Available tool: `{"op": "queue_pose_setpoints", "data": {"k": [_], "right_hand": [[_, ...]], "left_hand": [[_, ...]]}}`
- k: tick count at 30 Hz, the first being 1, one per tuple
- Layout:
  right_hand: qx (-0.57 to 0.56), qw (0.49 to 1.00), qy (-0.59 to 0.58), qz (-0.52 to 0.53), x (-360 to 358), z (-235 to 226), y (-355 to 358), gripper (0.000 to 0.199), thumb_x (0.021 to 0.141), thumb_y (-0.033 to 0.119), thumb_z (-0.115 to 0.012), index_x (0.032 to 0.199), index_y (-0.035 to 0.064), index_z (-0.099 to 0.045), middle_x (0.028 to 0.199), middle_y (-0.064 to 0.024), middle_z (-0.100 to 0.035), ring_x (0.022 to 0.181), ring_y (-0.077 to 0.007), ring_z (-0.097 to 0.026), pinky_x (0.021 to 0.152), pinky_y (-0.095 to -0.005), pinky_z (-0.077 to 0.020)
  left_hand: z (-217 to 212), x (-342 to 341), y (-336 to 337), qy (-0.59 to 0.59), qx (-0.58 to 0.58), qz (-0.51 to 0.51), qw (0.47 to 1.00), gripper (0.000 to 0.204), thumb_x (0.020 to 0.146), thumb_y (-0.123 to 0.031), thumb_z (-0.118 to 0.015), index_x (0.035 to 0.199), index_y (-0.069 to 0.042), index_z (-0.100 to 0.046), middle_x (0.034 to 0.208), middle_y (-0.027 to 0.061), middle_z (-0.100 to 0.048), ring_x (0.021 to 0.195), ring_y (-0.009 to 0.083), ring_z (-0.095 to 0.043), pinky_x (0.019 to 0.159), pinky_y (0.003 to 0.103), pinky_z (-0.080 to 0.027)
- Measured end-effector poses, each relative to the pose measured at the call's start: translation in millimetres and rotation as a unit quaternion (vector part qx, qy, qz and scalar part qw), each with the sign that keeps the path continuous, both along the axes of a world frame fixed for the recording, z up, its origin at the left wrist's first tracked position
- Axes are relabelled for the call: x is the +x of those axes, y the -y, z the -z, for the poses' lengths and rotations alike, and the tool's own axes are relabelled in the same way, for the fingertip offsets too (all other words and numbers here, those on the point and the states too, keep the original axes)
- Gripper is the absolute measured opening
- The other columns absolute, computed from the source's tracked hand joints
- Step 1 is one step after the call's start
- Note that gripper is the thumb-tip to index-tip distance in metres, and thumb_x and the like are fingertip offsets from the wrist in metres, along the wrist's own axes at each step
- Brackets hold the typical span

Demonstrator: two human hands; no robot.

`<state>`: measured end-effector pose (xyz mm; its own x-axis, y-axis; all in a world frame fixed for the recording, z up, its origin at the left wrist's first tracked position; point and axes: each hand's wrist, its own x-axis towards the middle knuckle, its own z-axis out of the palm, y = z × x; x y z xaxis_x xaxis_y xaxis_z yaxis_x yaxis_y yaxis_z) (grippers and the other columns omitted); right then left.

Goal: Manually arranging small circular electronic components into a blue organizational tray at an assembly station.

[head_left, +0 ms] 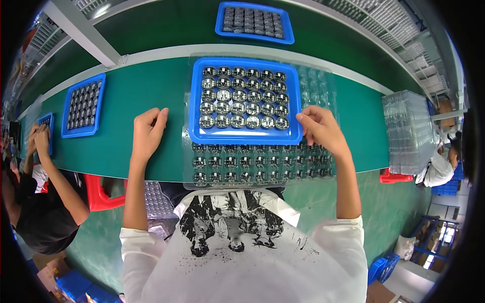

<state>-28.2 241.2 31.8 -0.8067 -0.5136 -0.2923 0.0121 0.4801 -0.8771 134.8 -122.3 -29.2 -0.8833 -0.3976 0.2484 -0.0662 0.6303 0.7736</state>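
The right hand [321, 129] pinches the near right corner of the blue tray [245, 135], steadying it atop the clear blister sheet [252, 169] on the green surface [146, 91]. The left hand [148, 132] hovers left, fingers loosely curled, holding nothing.

Head-worn fisheye view, looking steeply down from above the person's chest.

It faces forward over the long green conveyor belt [141, 96], close to the blue plastic tray of round metal parts [245, 101]; straight edges bend outward near the dark rim.
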Motion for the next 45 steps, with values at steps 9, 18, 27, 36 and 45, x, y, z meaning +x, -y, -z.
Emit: {"op": "queue_pose_setpoints", "data": {"k": [9,18,27,36,45], "right_hand": [[0.013,1.000,0.004,-0.002,-16,9,7,0.028,0.093,0.027,-0.062,0.079,0.0038,-0.057,0.061,-0.0025,-0.057,0.044,-0.0087,-0.052,0.036,-0.0213,-0.0366],[-0.170,0.982,0.077,0.039,-27,22,3,0.021,0.092,0.012,-0.062,0.074,0.0109,-0.050,0.067,0.0030,-0.054,0.054,-0.0045,-0.049,0.048,-0.0209,-0.0401],[-0.209,0.973,0.048,0.088,-96,14,-63,0.013,0.091,0.016,-0.065,0.085,0.0062,-0.060,0.076,0.0006,-0.059,0.063,-0.0069,-0.055,0.056,-0.0215,-0.0444],[-0.231,0.968,0.027,0.097,-284,53,-190,0.022,0.095,0.019,-0.061,0.111,0.0037,-0.061,0.102,-0.0010,-0.063,0.092,-0.0097,-0.060,0.080,-0.0253,-0.0486],[-0.256,0.958,0.036,0.120,-374,111,-180,0.031,0.094,0.016,-0.062,0.119,-0.0015,-0.059,0.109,-0.0039,-0.061,0.104,-0.0133,-0.057,0.095,-0.0287,-0.0436]], "left_hand": [[11,-9,-13,-0.109,-0.121,-0.042,0.986,0.032,0.087,-0.019,-0.065,0.064,0.001,-0.056,0.062,0.0186,-0.054,0.052,0.0334,-0.052,0.050,0.041,-0.040],[18,-19,-13,-0.105,-0.108,-0.066,0.986,0.030,0.087,-0.020,-0.064,0.065,0.000,-0.057,0.061,0.0150,-0.056,0.053,0.0317,-0.055,0.051,0.041,-0.042],[16,-63,11,-0.079,-0.008,-0.052,0.996,0.014,0.088,-0.014,-0.063,0.094,-0.001,-0.065,0.073,0.0098,-0.066,0.062,0.0158,-0.062,0.060,0.030,-0.050],[-24,-250,30,0.111,0.061,-0.107,0.986,0.040,0.082,-0.035,-0.058,0.090,0.003,-0.067,0.096,0.0260,-0.068,0.092,0.0397,-0.067,0.085,0.047,-0.053],[9,-287,43,0.101,-0.064,-0.115,0.986,0.036,0.084,-0.038,-0.056,0.091,-0.006,-0.072,0.092,0.0193,-0.070,0.089,0.0367,-0.068,0.079,0.048,-0.054]]}}
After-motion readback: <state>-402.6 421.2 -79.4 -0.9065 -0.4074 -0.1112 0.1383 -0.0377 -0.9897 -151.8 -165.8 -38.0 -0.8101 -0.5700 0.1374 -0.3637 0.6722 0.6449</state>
